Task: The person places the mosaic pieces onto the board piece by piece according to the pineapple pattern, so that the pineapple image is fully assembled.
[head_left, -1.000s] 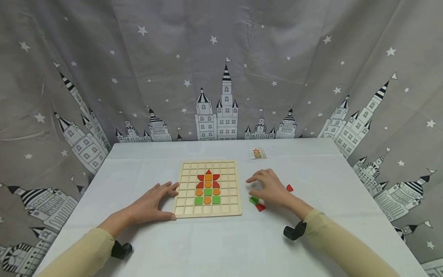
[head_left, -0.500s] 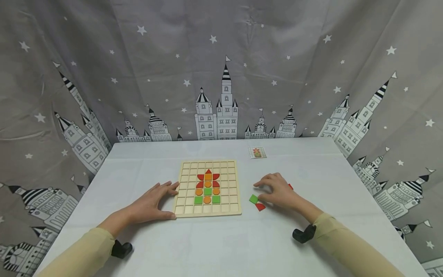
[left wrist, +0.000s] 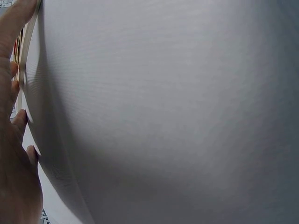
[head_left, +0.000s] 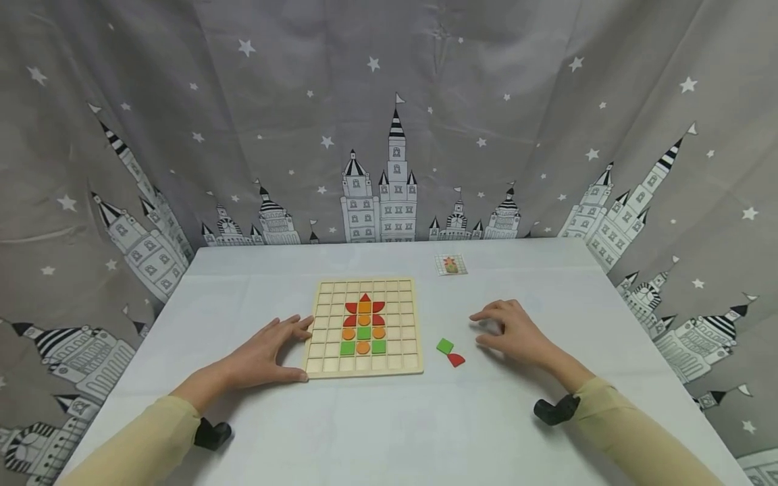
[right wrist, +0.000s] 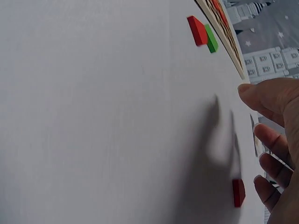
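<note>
Your left hand (head_left: 265, 352) lies flat on the white table (head_left: 389, 418), fingers straight and relaxed, fingertips against the left edge of the square wooden grid board (head_left: 363, 327) and thumb at its near left corner; it grips nothing. The left wrist view shows the same contact: fingertips (left wrist: 18, 116) against the thin board edge (left wrist: 27, 51). Inside the board sit red, orange and green tiles (head_left: 363, 327) in a small figure near the middle cells. Your right hand (head_left: 516, 332) hovers low over the table to the right of the board, fingers loosely bent and spread, holding nothing. A small red wooden tile (right wrist: 238, 192) lies on the table right under those fingers (right wrist: 273, 142); the head view hides it behind the hand, and you cannot quite tell from the wrist view whether a fingertip touches it, probably just apart. A green square tile (head_left: 445, 345) and a red quarter-round tile (head_left: 456, 360) lie touching corner to corner between the board and the right hand, left of the fingertips and clear of them; the right wrist view shows both, green (right wrist: 211, 38) and red (right wrist: 197, 30), well apart from the thumb. A small printed pattern card (head_left: 451, 264) lies at the far side of the table.
</note>
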`<state>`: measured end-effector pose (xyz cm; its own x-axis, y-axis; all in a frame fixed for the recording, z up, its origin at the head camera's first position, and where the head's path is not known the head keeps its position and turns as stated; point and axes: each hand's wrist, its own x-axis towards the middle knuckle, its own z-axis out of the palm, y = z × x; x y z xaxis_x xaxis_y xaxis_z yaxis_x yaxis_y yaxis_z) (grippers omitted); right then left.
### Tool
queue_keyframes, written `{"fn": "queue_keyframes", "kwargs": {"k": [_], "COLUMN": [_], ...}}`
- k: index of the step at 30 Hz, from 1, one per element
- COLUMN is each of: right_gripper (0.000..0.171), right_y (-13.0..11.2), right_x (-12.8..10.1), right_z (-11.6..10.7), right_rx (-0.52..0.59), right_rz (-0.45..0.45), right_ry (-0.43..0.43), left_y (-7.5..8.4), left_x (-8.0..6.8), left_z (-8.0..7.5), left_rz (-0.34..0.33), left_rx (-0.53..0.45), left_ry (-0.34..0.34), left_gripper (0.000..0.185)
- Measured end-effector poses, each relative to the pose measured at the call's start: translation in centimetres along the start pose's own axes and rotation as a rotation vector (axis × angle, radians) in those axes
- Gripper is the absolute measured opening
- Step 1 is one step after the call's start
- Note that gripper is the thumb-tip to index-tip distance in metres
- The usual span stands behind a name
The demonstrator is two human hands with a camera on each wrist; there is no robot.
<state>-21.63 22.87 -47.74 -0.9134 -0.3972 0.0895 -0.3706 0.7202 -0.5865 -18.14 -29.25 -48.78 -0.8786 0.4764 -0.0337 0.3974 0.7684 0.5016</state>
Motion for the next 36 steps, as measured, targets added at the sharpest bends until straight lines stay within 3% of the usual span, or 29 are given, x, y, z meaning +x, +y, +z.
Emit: {"fn": "queue_keyframes", "kwargs": {"k": [18, 30, 36], "right_gripper": [0.037, 0.035, 0.033], "right_y": [4.3, 5.2, 5.2], "right_x": [-1.0, -1.7, -1.7], "right_z": [-3.7, -2.3, -2.3], "right_rx": [-0.015, -0.073, -0.08], "right_rz": [0.037, 0.086, 0.104], "right_ry": [0.109, 0.064, 0.063], "left_y": [-0.4, -0.3, -0.3], "left_x": [1.2, -0.3, -0.3], "left_z": [-0.8, 0.2, 0.5], "left_rz": [0.038, 0.015, 0.042], "left_rx": [0.012, -0.009, -0.017], "left_ry": [0.029, 0.036, 0.061], "left_gripper": [0.082, 0.08, 0.079]}}
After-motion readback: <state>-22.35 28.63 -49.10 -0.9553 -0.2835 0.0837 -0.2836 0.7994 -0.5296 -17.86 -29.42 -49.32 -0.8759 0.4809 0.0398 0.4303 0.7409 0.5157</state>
